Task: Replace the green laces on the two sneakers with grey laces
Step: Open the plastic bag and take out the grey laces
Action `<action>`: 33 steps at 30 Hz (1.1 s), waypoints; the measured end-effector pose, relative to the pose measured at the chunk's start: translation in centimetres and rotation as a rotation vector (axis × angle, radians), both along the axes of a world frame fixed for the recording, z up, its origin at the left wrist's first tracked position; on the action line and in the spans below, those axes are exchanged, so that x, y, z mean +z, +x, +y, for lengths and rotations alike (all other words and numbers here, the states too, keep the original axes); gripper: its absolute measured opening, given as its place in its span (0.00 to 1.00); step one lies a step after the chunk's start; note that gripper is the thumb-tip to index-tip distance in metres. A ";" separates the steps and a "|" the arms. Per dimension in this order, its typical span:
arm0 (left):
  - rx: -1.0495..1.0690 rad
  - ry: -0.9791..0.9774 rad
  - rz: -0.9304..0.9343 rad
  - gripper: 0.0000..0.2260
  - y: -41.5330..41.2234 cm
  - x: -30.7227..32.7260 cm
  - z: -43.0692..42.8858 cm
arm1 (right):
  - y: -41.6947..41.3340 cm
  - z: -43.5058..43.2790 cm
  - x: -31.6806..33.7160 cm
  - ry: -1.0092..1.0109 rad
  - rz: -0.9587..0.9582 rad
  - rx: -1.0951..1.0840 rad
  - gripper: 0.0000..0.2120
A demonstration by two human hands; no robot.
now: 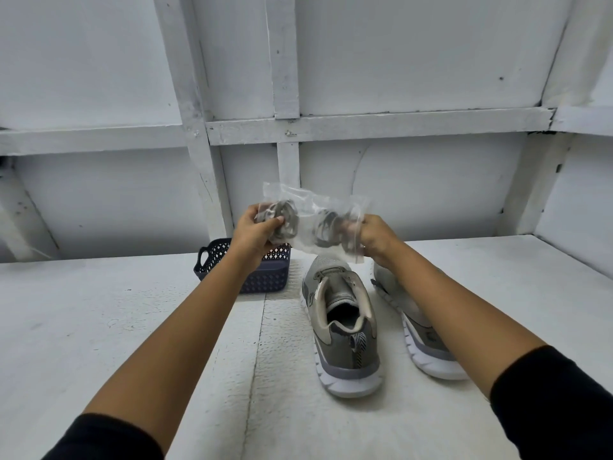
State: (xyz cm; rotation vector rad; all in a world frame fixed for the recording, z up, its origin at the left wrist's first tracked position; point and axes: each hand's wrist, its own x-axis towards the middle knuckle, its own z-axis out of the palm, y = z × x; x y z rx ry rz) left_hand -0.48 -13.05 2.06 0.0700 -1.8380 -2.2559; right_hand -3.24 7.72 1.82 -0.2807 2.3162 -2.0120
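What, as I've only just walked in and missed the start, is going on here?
A person holds up a clear plastic bag of coiled grey laces. The left hand pinches one end and the right hand the other. Below, on the white table, a grey mesh sneaker with a white sole stands heel toward the person. The second sneaker beside it is partly hidden by the right forearm. A dark blue perforated plastic basket sits behind, to the left.

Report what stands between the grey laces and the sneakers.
The clear plastic bag: the grey laces are coiled inside it, gripped at each end by the left hand and right hand above the sneakers.
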 end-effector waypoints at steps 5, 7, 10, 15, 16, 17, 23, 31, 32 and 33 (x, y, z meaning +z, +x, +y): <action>-0.019 0.007 -0.009 0.13 0.0 -0.6 0.0 | -0.5 1.1 0.3 -0.119 0.006 0.031 0.04; -0.016 0.015 -0.014 0.14 -0.1 -0.9 0.1 | -0.4 1.4 0.3 -0.173 -0.007 0.036 0.05; 0.010 0.044 -0.025 0.16 -0.3 -1.3 -0.4 | -0.5 2.0 0.1 -0.264 -0.045 0.030 0.05; 0.037 0.105 -0.041 0.16 -0.5 -1.7 -0.9 | 0.0 3.5 0.4 -0.563 -0.088 -0.081 0.08; 0.037 0.114 -0.042 0.16 -0.6 -1.8 -0.8 | 0.0 3.8 0.5 -0.615 -0.094 -0.076 0.08; 0.036 0.117 -0.044 0.16 -0.6 -1.9 -0.6 | 0.2 4.0 0.5 -0.655 -0.103 -0.068 0.07; 0.008 0.145 -0.053 0.08 -1.2 -2.3 1.3 | 0.3 6.5 0.6 -0.663 -0.097 -0.151 0.08; -0.073 0.184 -0.058 0.08 -2.0 -2.3 5.5 | 1.5 14.2 -0.3 -0.598 -0.088 -0.343 0.06; -0.075 0.188 -0.059 0.09 -2.1 -2.3 5.9 | 1.7 15.3 -0.7 -0.559 -0.096 -0.385 0.06; -0.078 0.186 -0.060 0.09 -2.1 -2.3 6.2 | 2.0 16.4 -1.1 -0.516 -0.108 -0.429 0.06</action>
